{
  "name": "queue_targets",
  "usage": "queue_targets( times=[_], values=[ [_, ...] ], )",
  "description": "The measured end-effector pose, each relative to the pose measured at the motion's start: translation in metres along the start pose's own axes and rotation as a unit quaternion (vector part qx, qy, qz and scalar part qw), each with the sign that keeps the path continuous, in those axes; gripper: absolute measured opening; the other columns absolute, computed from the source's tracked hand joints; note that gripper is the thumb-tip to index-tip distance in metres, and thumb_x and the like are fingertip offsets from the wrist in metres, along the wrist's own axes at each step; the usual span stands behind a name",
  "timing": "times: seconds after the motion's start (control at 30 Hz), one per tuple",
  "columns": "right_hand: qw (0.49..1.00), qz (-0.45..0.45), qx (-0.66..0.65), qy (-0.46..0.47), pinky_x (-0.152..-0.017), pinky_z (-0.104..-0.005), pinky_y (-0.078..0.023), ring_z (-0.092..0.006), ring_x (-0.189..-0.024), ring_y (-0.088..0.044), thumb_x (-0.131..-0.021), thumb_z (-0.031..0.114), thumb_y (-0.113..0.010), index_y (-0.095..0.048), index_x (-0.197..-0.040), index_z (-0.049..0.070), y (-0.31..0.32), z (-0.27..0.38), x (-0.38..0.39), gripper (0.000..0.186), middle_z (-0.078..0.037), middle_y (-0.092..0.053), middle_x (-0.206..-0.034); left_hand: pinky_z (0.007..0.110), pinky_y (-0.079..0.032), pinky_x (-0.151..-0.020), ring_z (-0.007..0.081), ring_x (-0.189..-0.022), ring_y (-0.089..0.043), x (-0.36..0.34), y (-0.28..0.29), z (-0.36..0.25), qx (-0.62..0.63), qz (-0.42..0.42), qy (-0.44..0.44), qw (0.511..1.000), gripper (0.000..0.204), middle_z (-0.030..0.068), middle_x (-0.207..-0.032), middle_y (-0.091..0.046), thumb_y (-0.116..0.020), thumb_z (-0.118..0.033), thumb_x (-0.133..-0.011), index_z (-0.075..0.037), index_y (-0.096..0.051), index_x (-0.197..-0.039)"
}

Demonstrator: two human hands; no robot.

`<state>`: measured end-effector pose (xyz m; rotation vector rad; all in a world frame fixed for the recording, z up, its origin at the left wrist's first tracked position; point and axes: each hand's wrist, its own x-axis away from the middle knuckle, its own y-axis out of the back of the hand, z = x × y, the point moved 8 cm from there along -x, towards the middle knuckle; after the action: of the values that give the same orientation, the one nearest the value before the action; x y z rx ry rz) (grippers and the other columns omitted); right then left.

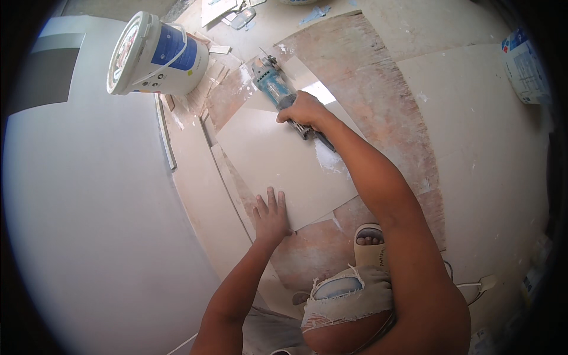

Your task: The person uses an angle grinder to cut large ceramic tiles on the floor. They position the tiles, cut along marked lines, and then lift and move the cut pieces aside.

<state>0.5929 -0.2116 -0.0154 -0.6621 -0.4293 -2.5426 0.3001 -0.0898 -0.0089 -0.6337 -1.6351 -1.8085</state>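
Observation:
A large beige tile (pixel 278 160) lies flat on the floor in front of me. My left hand (pixel 271 216) presses flat on its near edge, fingers spread. My right hand (pixel 305 110) grips a blue angle grinder (pixel 272 86) at the tile's far right edge. White dust (pixel 326 158) lies on the tile just behind the tool. My sandalled foot (pixel 370 242) rests on the floor below the tile, beside my knee in torn cloth.
A white bucket with a blue label (pixel 157 56) lies on its side at the upper left, next to tile offcuts (pixel 165 133). A white wall (pixel 89 207) fills the left. A blue and white bag (pixel 523 65) sits far right. A white cable (pixel 473 286) runs at the lower right.

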Motion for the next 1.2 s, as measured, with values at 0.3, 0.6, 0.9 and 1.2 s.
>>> queue_targets(
  times=[0.3,0.6,0.9,1.2],
  values=[
    [1.000,-0.003,-0.011,-0.012,-0.078,-0.0352,-0.055,-0.0293,-0.089,-0.069,-0.055,0.028,-0.086,-0.064,-0.109,-0.013,-0.0009,-0.0025,0.0022,0.071,-0.023,-0.070,-0.101,0.066,-0.025,-0.116,0.0555,-0.148,-0.014,0.0002,0.0009,0.0003,-0.002,0.003,0.002,1.000,0.132,0.0227,-0.166,-0.008,-0.095,-0.038,-0.058,-0.010,-0.017,-0.160],
    [1.000,0.003,-0.017,-0.016,-0.080,-0.0353,-0.055,-0.0301,-0.090,-0.069,-0.055,0.028,-0.086,-0.064,-0.110,-0.012,-0.0014,-0.0042,0.0051,0.071,-0.023,-0.070,-0.103,0.066,-0.025,-0.115,0.0557,-0.148,-0.014,0.0011,0.0002,0.0015,0.008,-0.011,0.001,1.000,0.131,0.0232,-0.166,-0.007,-0.095,-0.035,-0.058,-0.010,-0.017,-0.160],
    [1.000,0.001,-0.006,-0.013,-0.080,-0.0355,-0.055,-0.0309,-0.090,-0.069,-0.055,0.028,-0.086,-0.064,-0.110,-0.013,0.0000,-0.0022,0.0087,0.072,-0.024,-0.069,-0.102,0.067,-0.026,-0.114,0.0570,-0.147,-0.015,0.0011,-0.0010,0.0031,0.010,-0.017,-0.007,1.000,0.133,0.0233,-0.166,-0.008,-0.096,-0.036,-0.056,-0.010,-0.016,-0.160],
    [1.000,0.005,-0.012,-0.010,-0.079,-0.0352,-0.055,-0.0298,-0.088,-0.068,-0.055,0.026,-0.086,-0.063,-0.111,-0.013,-0.0014,-0.0054,0.0078,0.073,-0.024,-0.069,-0.101,0.067,-0.026,-0.114,0.0568,-0.147,-0.015,0.0010,-0.0005,0.0025,0.012,-0.014,-0.009,1.000,0.133,0.0233,-0.166,-0.007,-0.096,-0.037,-0.056,-0.010,-0.015,-0.160]
  ],
)
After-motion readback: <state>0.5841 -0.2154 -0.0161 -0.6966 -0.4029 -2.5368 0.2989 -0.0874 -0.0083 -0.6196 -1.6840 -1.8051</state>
